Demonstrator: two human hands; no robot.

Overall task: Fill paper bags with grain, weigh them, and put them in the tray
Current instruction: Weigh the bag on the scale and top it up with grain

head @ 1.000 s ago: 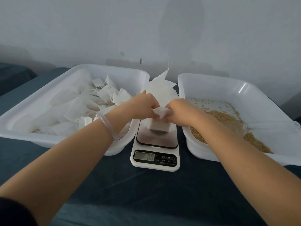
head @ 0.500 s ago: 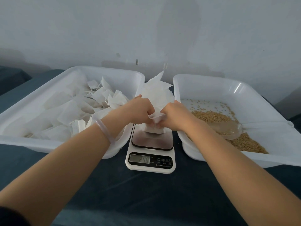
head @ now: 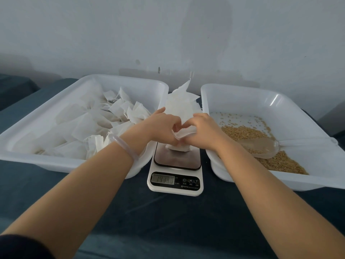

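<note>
both your hands pinch the mouth of the small white paper bag (head: 178,147) as it sits on the white digital kitchen scale (head: 175,187).

your left hand (head: 162,126) and right hand (head: 203,131) are close together, fingers curled on the bag's folded top. its base rests on the scale's dark plate, between the white plastic tray of filled bags (head: 123,85) and the white plastic tray of brown grain (head: 242,92). expect it to be light, soft and easily torn, with grain shifting inside. hold the gathered top edge, keep it upright, and don't squeeze the belly.
</note>
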